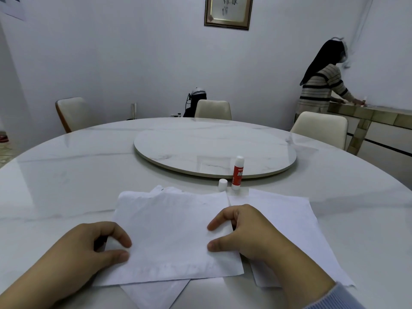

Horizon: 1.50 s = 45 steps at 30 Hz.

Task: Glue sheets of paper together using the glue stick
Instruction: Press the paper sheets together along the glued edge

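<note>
A white sheet of paper (169, 233) lies on the marble table in front of me, on top of another sheet (156, 293) that sticks out below it. My left hand (89, 248) pinches its left edge between thumb and curled fingers. My right hand (247, 230) pinches its right edge the same way. A further sheet (289, 219) lies to the right, partly under my right hand. Beyond the papers a red and white glue stick (237, 173) stands upright and uncapped. Its white cap (222, 185) stands just left of it.
A round turntable (214, 148) sits at the middle of the marble table (66, 175). Cream chairs (321, 128) stand around the far side. A person in a striped sweater (323, 85) works at a side counter at the back right.
</note>
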{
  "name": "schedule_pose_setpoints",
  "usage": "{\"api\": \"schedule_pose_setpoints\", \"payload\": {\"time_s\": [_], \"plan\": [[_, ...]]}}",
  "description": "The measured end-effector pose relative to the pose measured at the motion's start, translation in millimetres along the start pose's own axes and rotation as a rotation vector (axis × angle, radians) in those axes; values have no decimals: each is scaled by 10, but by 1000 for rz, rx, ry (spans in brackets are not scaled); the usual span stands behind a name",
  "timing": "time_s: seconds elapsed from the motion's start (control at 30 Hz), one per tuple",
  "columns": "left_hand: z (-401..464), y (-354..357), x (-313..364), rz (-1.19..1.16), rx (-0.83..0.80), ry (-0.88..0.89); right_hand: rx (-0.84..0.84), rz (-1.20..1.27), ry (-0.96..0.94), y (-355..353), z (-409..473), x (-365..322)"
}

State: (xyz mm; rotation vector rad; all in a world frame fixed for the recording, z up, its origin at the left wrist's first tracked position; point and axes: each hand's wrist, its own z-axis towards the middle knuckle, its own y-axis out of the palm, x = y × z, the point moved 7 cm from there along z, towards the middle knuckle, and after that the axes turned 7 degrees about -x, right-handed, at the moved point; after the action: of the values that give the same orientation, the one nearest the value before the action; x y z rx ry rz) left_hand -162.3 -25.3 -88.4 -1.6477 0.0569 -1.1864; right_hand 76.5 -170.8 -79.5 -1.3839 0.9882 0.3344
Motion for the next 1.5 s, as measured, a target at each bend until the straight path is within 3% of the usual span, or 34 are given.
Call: {"api": "schedule_pose_setpoints", "payload": {"time_s": [0.83, 1.03, 1.2, 1.27, 1.37, 1.5], "plan": [[-7, 43, 56, 26, 34, -5, 40, -97, 0, 10, -15, -48], [0, 70, 124, 255, -15, -132, 100, -180, 40, -62, -10, 4], [78, -48, 503, 146, 327, 70, 373, -144, -123, -53, 33, -160], [192, 210, 594, 181, 216, 94, 263, -300, -149, 218, 143, -225], [298, 606, 499, 358, -19, 20, 59, -508, -24, 503, 274, -80], [274, 657, 410, 476, -92, -19, 1, -585, 54, 561, 312, 31]]}}
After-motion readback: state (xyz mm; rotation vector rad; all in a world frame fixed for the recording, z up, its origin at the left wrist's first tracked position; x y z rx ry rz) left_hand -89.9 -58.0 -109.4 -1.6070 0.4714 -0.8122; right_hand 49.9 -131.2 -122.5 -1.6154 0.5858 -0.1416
